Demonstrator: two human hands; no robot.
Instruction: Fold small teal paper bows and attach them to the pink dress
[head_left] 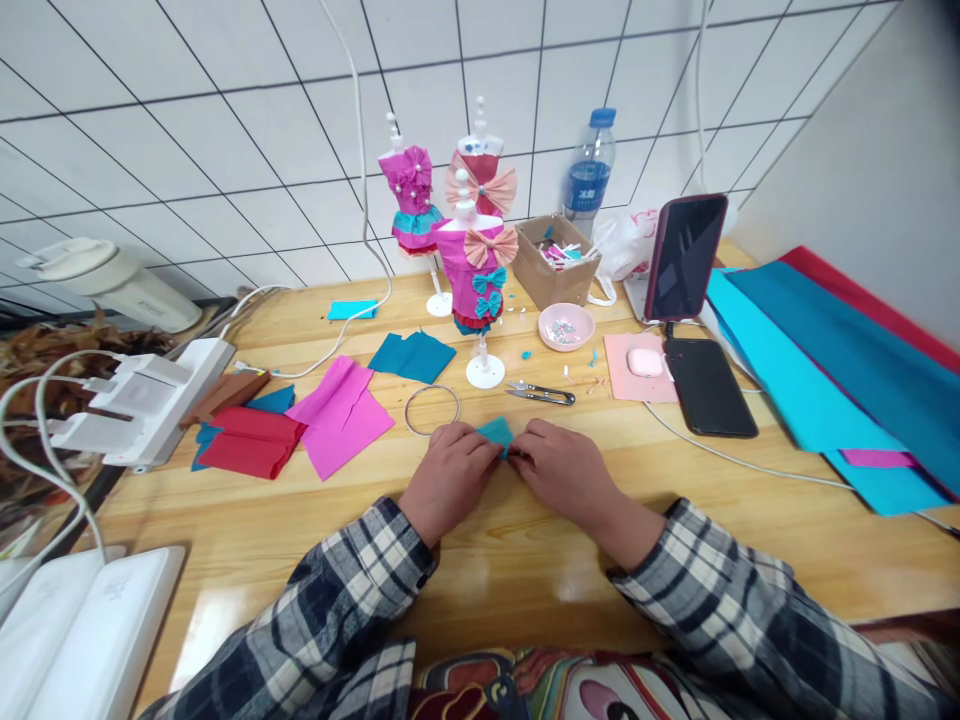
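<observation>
Both of my hands meet at the middle of the wooden table [525, 560] and pinch a small piece of teal paper [496, 433] between them. My left hand [452, 478] grips its left side with curled fingers. My right hand [564, 470] grips its right side. Just beyond the hands lie a metal ring [432, 409] and small thread snips [541, 394]. Three little mannequins in pink paper dresses stand further back, the nearest [477, 285] with teal and peach bows.
Pink [341, 412], red [251, 442] and teal [412, 355] paper sheets lie to the left. A power strip [142, 400] sits at the left edge. To the right are a propped phone [684, 255], a flat phone [709, 386], an earbud case [644, 361], large teal sheets [825, 380], a bead bowl [566, 326], a cardboard box [556, 262] and a water bottle [590, 165].
</observation>
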